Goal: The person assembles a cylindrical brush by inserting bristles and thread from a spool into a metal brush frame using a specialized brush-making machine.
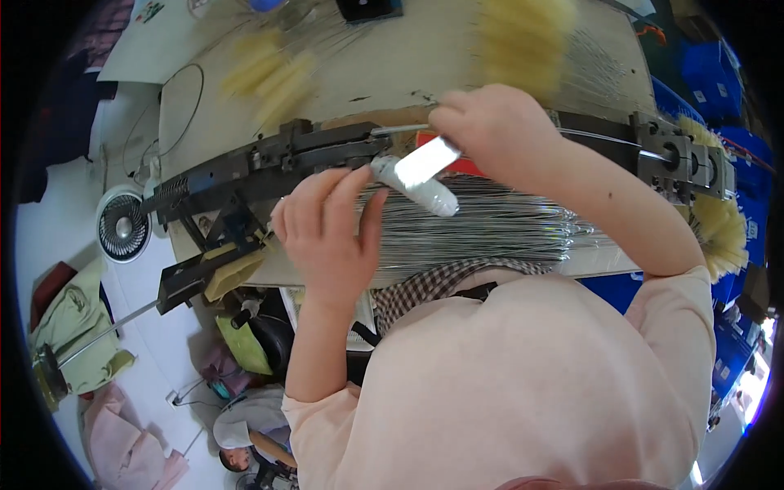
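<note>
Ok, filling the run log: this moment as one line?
left hand on wire bundle | right hand holds flat blade | black machine rail behind

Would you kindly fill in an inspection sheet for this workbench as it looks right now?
Surface: pale workbench, scuffed, largely covered.
Job's things: white-wrapped tool with a flat blade; bundle of thin metal wires lying across the bench; dark metal jig running along it.
Clutter: yellow bristle tufts on the bench and at its right end.
Grippers: left hand on the tool's wrapped end; right hand gripping the blade end.
Cables: thin wire loop on the bench's left end.
Surroundings: small fan on the floor, blue crates at right, another person below.
</note>
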A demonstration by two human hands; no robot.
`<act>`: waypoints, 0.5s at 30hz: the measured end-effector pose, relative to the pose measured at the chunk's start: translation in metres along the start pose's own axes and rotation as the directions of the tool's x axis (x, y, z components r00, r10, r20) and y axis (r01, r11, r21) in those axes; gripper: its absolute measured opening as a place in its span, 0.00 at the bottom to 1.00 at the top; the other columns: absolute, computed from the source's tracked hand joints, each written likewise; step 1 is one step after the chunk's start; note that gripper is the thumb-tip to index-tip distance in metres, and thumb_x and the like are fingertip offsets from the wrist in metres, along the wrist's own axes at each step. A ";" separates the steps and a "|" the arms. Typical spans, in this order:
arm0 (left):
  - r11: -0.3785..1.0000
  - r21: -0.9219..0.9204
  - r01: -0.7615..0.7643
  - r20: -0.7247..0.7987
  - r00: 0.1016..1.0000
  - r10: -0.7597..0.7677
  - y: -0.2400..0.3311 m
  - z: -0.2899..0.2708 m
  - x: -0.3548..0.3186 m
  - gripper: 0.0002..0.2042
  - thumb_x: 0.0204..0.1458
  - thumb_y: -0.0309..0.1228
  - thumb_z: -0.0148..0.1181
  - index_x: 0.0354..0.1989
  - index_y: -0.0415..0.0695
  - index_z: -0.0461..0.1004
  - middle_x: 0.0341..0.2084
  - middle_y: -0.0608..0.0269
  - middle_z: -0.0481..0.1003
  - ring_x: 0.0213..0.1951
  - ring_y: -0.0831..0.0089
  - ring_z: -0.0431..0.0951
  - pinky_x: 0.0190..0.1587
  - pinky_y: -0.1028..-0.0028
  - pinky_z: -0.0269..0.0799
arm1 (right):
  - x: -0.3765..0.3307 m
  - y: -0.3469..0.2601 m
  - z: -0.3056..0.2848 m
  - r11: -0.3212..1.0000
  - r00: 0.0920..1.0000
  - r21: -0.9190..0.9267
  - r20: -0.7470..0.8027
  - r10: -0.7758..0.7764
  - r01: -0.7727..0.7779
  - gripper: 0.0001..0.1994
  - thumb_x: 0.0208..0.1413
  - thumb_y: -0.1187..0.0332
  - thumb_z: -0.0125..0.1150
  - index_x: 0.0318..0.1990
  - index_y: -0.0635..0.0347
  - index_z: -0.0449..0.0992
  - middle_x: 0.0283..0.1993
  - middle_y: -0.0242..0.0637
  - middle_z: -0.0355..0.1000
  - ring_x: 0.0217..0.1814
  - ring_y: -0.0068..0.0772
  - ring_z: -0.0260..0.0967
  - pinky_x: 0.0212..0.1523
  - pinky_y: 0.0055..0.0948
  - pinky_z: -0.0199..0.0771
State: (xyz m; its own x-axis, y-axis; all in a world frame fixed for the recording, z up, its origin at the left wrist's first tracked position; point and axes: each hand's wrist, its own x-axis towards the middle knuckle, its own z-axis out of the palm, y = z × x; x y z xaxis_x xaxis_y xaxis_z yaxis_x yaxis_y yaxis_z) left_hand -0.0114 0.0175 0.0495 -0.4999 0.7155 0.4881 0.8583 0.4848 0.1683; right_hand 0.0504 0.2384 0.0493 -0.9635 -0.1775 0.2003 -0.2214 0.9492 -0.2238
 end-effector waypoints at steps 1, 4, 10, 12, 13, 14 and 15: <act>0.972 -0.181 0.148 -0.058 0.985 -0.161 -0.006 0.004 -0.012 0.08 0.47 0.29 0.59 0.36 0.45 0.72 0.36 0.66 0.71 0.41 0.69 0.70 0.45 0.71 0.60 | 0.002 0.000 0.004 1.000 1.000 0.012 0.003 -0.012 0.012 0.05 0.42 0.72 0.57 0.28 0.56 0.69 0.29 0.33 0.66 0.30 0.36 0.69 0.28 0.32 0.69; 0.475 -0.676 0.564 0.281 0.793 -0.541 0.000 0.023 -0.037 0.16 0.49 0.31 0.60 0.44 0.41 0.67 0.37 0.62 0.71 0.42 0.67 0.70 0.47 0.72 0.63 | 0.004 -0.003 0.006 0.993 1.000 0.114 0.001 -0.025 0.025 0.06 0.40 0.70 0.60 0.27 0.55 0.70 0.29 0.33 0.67 0.32 0.37 0.69 0.32 0.35 0.69; -0.711 -0.470 0.523 0.820 0.557 -0.132 0.029 0.033 0.001 0.16 0.53 0.33 0.55 0.48 0.40 0.64 0.40 0.60 0.71 0.44 0.68 0.73 0.49 0.71 0.68 | 0.023 -0.005 0.005 0.935 0.977 0.316 0.186 0.104 -0.159 0.10 0.44 0.69 0.58 0.36 0.54 0.74 0.35 0.33 0.71 0.38 0.40 0.69 0.37 0.35 0.70; -0.764 -0.437 0.475 0.806 0.584 -0.098 0.032 0.032 0.004 0.16 0.53 0.32 0.55 0.47 0.40 0.63 0.39 0.61 0.71 0.43 0.68 0.73 0.47 0.71 0.68 | 0.025 -0.003 0.003 0.932 0.976 0.331 0.204 0.083 -0.148 0.11 0.44 0.70 0.57 0.38 0.54 0.75 0.36 0.33 0.71 0.39 0.40 0.69 0.38 0.35 0.70; -0.810 -0.397 0.431 0.789 0.611 -0.062 0.032 0.032 0.004 0.16 0.53 0.32 0.55 0.47 0.40 0.63 0.39 0.61 0.71 0.42 0.67 0.74 0.46 0.71 0.69 | 0.026 -0.002 0.002 0.927 0.974 0.346 0.218 0.067 -0.142 0.12 0.45 0.70 0.56 0.40 0.54 0.75 0.37 0.34 0.72 0.39 0.40 0.69 0.38 0.35 0.70; -0.812 -0.397 0.429 0.789 0.611 -0.063 0.030 0.032 0.006 0.16 0.53 0.32 0.55 0.47 0.40 0.63 0.39 0.61 0.71 0.42 0.67 0.74 0.46 0.71 0.69 | 0.026 -0.001 0.002 0.927 0.973 0.347 0.221 0.065 -0.141 0.12 0.45 0.70 0.56 0.40 0.54 0.75 0.37 0.34 0.72 0.39 0.40 0.69 0.38 0.35 0.70; -0.670 -0.469 0.575 0.816 0.572 -0.080 0.029 0.031 0.008 0.15 0.53 0.31 0.54 0.46 0.41 0.62 0.39 0.62 0.71 0.42 0.67 0.74 0.45 0.70 0.69 | 0.027 -0.001 0.000 0.938 0.973 0.325 0.227 0.050 -0.124 0.12 0.45 0.70 0.56 0.40 0.54 0.75 0.37 0.34 0.72 0.39 0.40 0.69 0.39 0.35 0.70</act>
State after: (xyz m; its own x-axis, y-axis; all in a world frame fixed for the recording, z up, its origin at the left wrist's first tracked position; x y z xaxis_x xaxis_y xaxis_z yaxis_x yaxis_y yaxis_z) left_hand 0.0061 0.0530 0.0313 -0.4495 0.7813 -0.4330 -0.8081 -0.1491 0.5698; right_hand 0.0246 0.2325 0.0547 -0.9824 -0.1839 -0.0333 -0.1364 0.8275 -0.5446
